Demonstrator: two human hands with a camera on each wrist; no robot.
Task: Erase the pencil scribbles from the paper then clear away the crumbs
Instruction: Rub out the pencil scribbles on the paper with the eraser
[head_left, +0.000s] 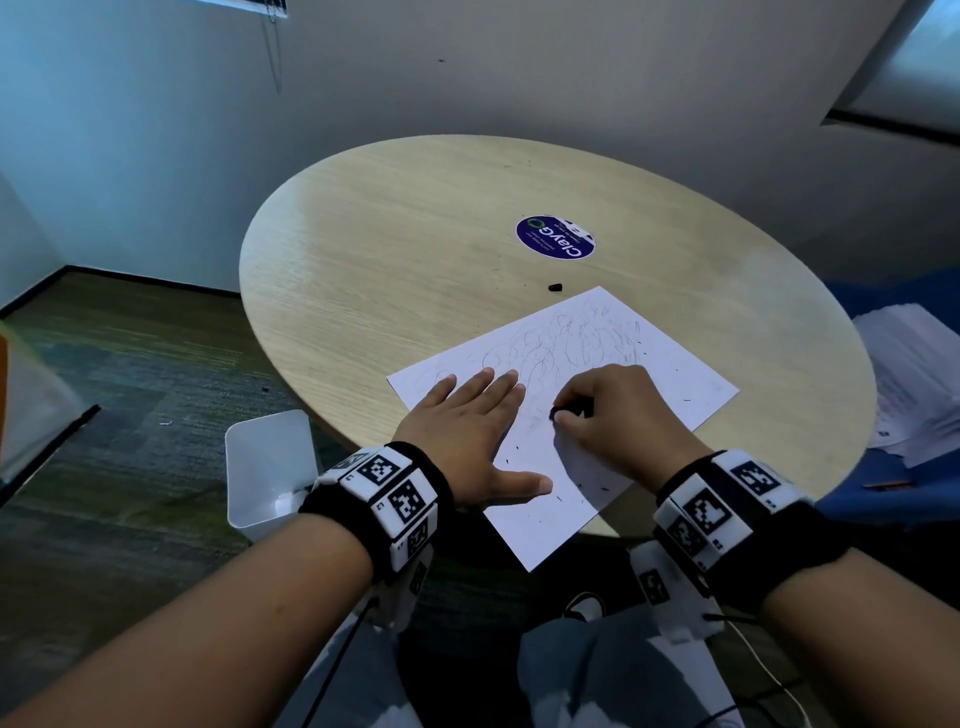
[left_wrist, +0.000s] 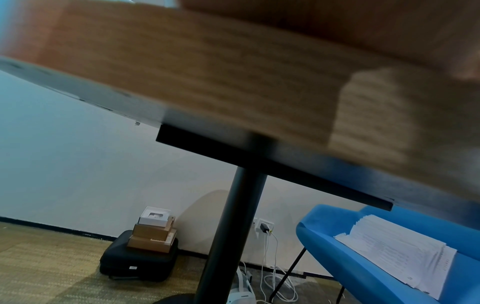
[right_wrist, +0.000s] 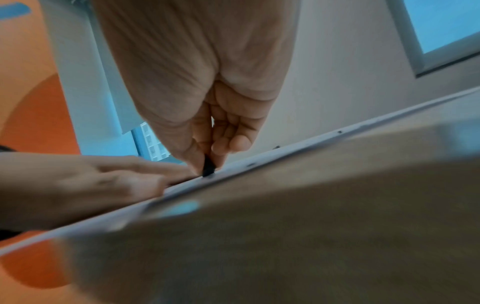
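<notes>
On paper (head_left: 670, 374): left hand (head_left: 467, 431) flat; right hand (head_left: 618, 410) grip pinching black eraser (head_left: 560, 414).

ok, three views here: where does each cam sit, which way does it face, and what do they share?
Head: worn high, faces forward and down at the table; shows both forearms, left hand flat on the paper, right hand pinching the eraser.
Left wrist: at the table edge, faces under it toward the blue chair; only a blurred bit of skin at the top.
Right wrist: low, faces along the palm at the fingertips.
Shared: head and right wrist both show eraser on paper.
</notes>
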